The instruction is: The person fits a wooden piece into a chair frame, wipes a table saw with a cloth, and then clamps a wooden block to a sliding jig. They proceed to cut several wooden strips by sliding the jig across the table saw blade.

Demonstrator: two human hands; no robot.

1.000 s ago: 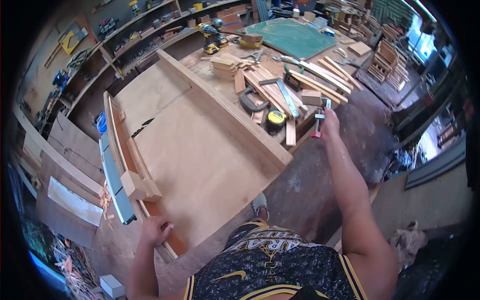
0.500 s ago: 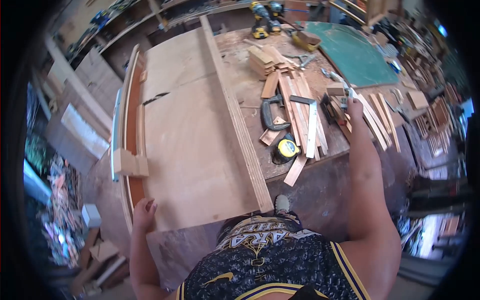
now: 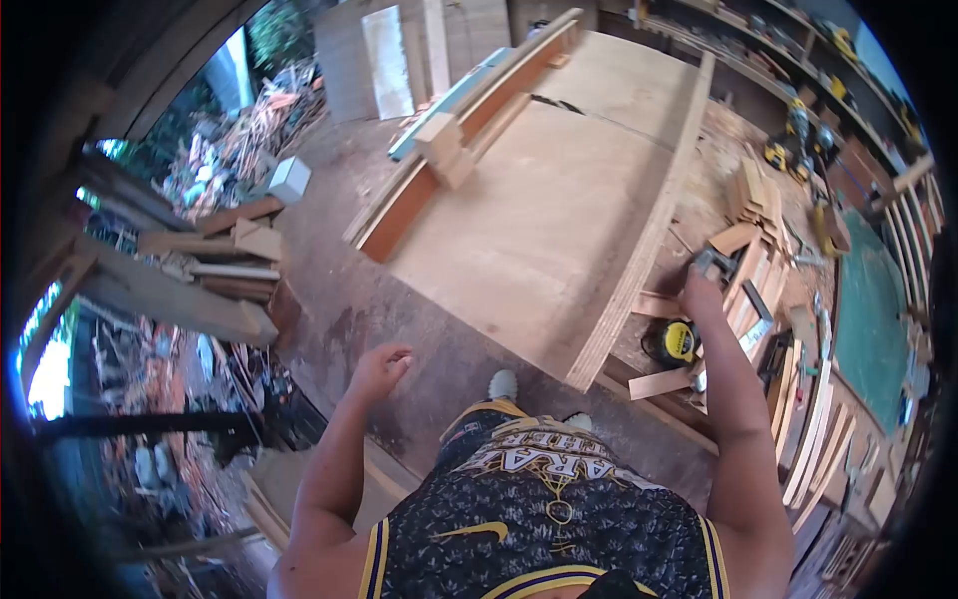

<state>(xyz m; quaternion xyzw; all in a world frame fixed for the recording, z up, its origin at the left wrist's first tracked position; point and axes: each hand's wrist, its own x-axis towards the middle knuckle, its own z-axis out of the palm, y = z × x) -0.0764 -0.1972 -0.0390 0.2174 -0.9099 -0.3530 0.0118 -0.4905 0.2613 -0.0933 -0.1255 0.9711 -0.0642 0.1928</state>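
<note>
My right hand (image 3: 702, 293) is closed on a dark clamp (image 3: 715, 263) among the wood strips on the bench; the fingers are partly hidden. Just below it sits a yellow and black tape measure (image 3: 675, 342). To its right, a try square (image 3: 756, 307) lies across the thin wood strips (image 3: 768, 275). My left hand (image 3: 383, 372) hangs over the floor, its fingers loosely curled with a gap at the thumb and nothing visible in it. Ahead stands a large plywood panel (image 3: 509, 230) with raised long sides, and a wood block (image 3: 444, 150) straddles its left side.
Two drills (image 3: 798, 145) stand at the back of the bench, with a green board (image 3: 868, 309) at the right. Offcuts (image 3: 230, 255) and a white box (image 3: 289, 180) lie on the left. The panel's right side board (image 3: 649, 230) sticks up between my hands.
My view has swung left. My right hand has moved from a small block and metal piece at the bench's right to the clamp. My left hand has come away from the panel's left side.
</note>
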